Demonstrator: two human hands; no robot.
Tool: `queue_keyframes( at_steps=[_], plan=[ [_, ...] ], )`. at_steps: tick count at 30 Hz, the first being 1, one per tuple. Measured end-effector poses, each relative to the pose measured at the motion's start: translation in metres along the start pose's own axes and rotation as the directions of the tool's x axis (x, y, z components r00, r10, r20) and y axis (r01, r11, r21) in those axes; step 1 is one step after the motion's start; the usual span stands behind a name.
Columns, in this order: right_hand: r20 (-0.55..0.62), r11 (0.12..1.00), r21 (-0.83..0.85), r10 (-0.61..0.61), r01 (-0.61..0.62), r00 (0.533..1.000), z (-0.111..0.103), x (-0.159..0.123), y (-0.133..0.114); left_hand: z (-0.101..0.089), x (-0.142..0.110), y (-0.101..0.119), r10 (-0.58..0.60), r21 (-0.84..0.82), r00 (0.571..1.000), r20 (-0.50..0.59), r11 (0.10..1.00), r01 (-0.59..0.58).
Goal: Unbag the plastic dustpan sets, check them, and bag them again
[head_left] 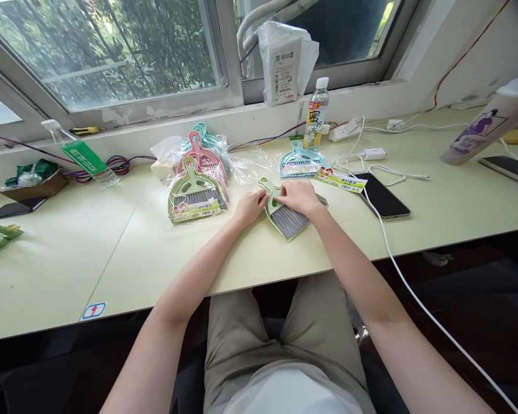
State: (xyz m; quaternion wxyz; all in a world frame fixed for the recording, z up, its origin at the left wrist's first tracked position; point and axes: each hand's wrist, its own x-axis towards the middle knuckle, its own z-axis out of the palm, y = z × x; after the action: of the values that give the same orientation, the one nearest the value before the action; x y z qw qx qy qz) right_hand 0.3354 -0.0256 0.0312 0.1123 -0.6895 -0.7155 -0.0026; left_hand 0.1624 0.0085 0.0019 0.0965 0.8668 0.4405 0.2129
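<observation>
A green dustpan [265,185] with a grey-bristled brush [288,222] lies unwrapped on the table in front of me, bristles toward the near edge. My left hand [254,204] is closed at the left side of the dustpan, fingertips at its edge by the handle. From the right, my right hand [301,195] curls over the set, its fingers on the upper part of the brush and hiding some of it. A printed card label [342,179] rests just beyond my right hand, partly over a black phone [384,195].
Bagged dustpan sets, green [194,198], pink [197,150] and blue [302,158], stand nearby. Behind are a drink bottle [314,118] and tissue pack [280,72]. A green-labelled bottle [84,155] leans left; white cables [386,230], a power strip [345,131] and a cup [479,129] occupy the right.
</observation>
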Motion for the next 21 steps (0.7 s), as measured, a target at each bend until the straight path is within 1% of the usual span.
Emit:
queue_keyframes(
  at_steps=[3, 5, 8, 10, 11, 13, 16, 18, 20, 21],
  plan=[
    [0.014, 0.999, 0.04, 0.021, -0.022, 1.0, -0.002, -0.002, 0.0, -0.001, -0.001, 0.0, 0.069, 0.018, 0.997, 0.045, 0.997, -0.07],
    [0.026, 0.997, 0.078, 0.025, -0.027, 0.999, -0.002, -0.002, 0.002, -0.002, -0.002, 0.0, 0.095, 0.073, 0.992, 0.077, 0.992, -0.101],
    [0.024, 0.99, 0.142, 0.001, -0.004, 1.0, 0.002, 0.001, 0.007, -0.005, -0.003, 0.0, 0.108, 0.244, 0.99, 0.095, 0.961, -0.128],
    [0.024, 0.982, 0.187, -0.043, 0.038, 0.999, 0.007, 0.004, 0.01, -0.006, -0.003, 0.0, 0.154, 0.358, 0.987, 0.056, 0.919, -0.164],
    [0.024, 0.975, 0.21, -0.072, 0.066, 0.997, 0.009, 0.005, 0.011, -0.008, -0.003, -0.001, 0.2, 0.404, 0.98, 0.026, 0.894, -0.193],
    [0.02, 0.958, 0.256, -0.136, 0.127, 0.99, 0.012, 0.007, 0.012, -0.009, -0.002, -0.003, 0.311, 0.476, 0.95, -0.03, 0.84, -0.26],
    [0.023, 0.927, 0.311, -0.227, 0.209, 0.974, 0.014, 0.008, 0.012, -0.01, -0.002, -0.006, 0.44, 0.53, 0.897, -0.043, 0.771, -0.352],
    [0.034, 0.914, 0.33, -0.261, 0.236, 0.965, 0.014, 0.008, 0.011, -0.008, -0.002, -0.009, 0.481, 0.531, 0.877, -0.016, 0.747, -0.4],
    [0.03, 0.907, 0.345, -0.266, 0.24, 0.964, 0.013, 0.008, 0.01, -0.006, -0.002, -0.012, 0.494, 0.519, 0.869, 0.0, 0.743, -0.422],
    [0.02, 0.904, 0.355, -0.261, 0.237, 0.965, 0.013, 0.008, 0.01, -0.006, -0.002, -0.014, 0.494, 0.513, 0.87, -0.01, 0.749, -0.419]
  ],
)
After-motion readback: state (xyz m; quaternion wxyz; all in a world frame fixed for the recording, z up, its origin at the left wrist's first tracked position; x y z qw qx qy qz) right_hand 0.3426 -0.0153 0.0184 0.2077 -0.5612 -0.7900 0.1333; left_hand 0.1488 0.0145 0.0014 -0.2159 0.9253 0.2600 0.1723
